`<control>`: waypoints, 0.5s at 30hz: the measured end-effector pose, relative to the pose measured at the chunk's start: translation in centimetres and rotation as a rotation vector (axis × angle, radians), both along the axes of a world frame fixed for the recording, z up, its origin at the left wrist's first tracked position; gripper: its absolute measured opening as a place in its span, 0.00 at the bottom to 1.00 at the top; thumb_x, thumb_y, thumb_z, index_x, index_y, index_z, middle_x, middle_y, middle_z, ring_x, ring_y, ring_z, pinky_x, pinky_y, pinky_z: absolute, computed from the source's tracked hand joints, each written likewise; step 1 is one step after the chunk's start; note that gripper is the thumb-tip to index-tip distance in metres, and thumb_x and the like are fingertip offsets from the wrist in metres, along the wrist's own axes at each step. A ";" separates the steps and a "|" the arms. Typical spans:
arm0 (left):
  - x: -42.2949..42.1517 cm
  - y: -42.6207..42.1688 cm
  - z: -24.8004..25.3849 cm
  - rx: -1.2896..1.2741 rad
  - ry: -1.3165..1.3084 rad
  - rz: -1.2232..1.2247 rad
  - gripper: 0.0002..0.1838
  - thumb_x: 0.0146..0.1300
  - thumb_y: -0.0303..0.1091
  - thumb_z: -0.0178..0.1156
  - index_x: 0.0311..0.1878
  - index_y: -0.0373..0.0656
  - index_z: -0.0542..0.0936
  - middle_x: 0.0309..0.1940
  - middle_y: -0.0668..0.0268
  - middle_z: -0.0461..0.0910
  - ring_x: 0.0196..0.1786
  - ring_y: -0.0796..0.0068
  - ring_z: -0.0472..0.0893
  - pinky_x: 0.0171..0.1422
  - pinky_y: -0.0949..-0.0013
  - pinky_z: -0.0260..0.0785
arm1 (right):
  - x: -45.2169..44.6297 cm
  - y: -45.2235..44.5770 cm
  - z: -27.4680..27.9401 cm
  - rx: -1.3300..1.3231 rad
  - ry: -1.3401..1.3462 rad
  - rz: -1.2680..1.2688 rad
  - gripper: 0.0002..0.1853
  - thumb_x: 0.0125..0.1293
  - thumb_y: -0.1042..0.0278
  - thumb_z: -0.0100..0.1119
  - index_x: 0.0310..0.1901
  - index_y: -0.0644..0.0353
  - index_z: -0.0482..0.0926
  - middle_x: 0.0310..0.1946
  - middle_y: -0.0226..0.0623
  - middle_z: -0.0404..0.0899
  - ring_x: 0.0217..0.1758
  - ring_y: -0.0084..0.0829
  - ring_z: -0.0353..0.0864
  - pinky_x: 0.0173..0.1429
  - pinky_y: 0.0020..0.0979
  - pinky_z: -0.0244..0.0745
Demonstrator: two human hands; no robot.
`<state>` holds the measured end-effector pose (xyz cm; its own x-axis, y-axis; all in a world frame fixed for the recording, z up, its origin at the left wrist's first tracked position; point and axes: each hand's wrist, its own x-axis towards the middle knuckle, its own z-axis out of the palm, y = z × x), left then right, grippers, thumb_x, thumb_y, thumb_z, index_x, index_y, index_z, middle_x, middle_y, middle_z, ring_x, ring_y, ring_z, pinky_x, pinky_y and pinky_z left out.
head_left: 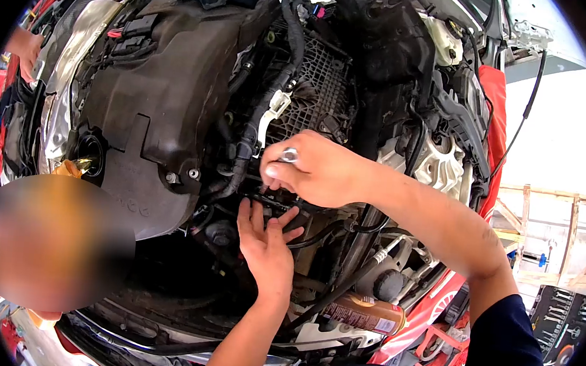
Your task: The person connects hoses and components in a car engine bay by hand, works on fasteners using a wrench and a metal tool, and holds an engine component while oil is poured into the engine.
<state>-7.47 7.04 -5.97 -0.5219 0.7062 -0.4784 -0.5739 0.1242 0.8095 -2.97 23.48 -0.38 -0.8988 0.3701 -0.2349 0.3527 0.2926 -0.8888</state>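
My right hand (318, 168), with a ring on one finger, is curled into a pinch over the engine bay. Whatever its fingertips grip is hidden behind the hand. Just below it, my left hand (266, 239) has its fingers stretched and spread against a dark part (274, 201) low in the bay. A thick black wiring harness (244, 145) runs down past my right hand. Fixed along it is a white bracket (268, 118). A black ribbed plastic tray (318, 82) lies beyond my right hand.
The large engine cover (156, 83) fills the left. A co-worker leans in there, with one hand (25, 48) at the far edge. A brown can (365, 314) lies at the front right by a dark cap (389, 285). Red fender covers (492, 123) line the side; a tool tray (557, 321) stands right.
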 end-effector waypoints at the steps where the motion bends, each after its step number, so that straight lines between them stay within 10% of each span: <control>1: -0.1 -0.1 -0.1 -0.010 -0.001 -0.007 0.32 0.69 0.26 0.47 0.71 0.29 0.46 0.69 0.40 0.53 0.56 0.55 0.78 0.49 0.65 0.78 | -0.7 0.1 -0.1 0.100 0.013 0.063 0.11 0.68 0.73 0.45 0.33 0.69 0.76 0.24 0.42 0.79 0.27 0.33 0.78 0.37 0.33 0.74; 15: -1.1 -0.1 -0.3 -0.014 -0.120 0.074 0.33 0.66 0.24 0.52 0.70 0.30 0.49 0.64 0.43 0.62 0.57 0.55 0.78 0.54 0.64 0.75 | -6.3 0.1 -0.3 0.308 -0.237 0.197 0.12 0.67 0.68 0.47 0.33 0.71 0.75 0.25 0.55 0.78 0.35 0.55 0.78 0.40 0.47 0.72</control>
